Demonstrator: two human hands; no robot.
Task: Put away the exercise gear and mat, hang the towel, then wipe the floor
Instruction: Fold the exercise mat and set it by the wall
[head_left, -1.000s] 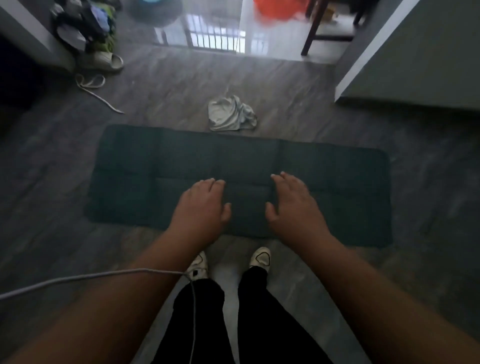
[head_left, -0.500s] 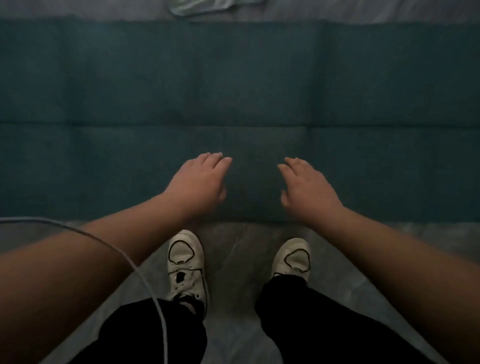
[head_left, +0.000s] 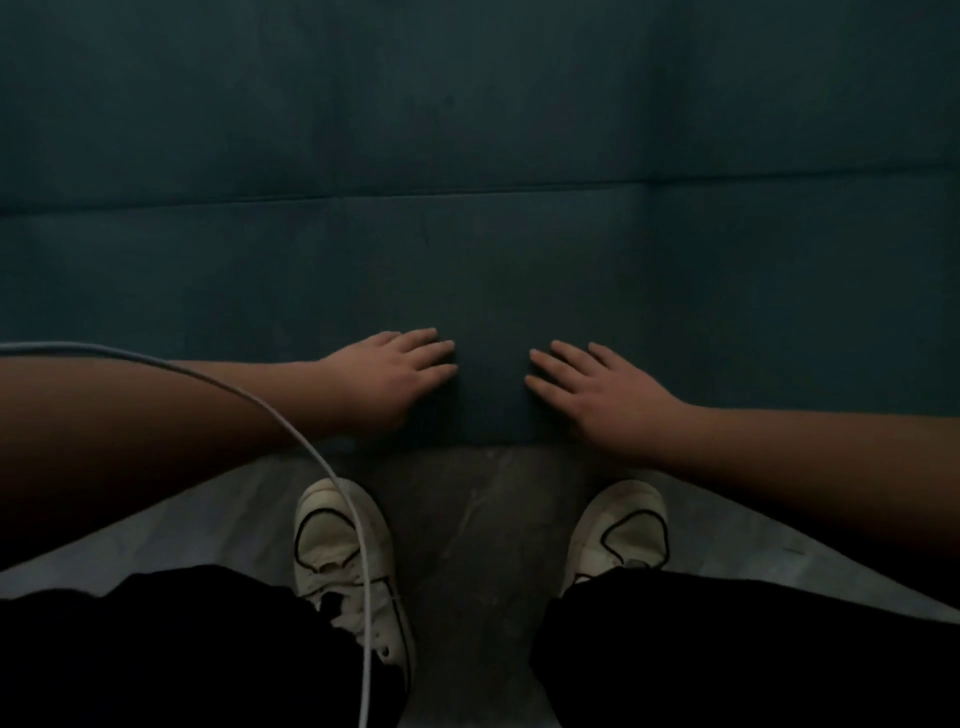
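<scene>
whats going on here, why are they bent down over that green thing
A person is leaning low over a dark green mat spread flat on the floor. Both hands lie on its near edge with fingers straight: the left hand and right hand side by side, a gap between them. Nothing is gripped yet and the mat is not folded or rolled. Their white shoes stand just short of the mat, and a white cable hangs across the left arm.
</scene>
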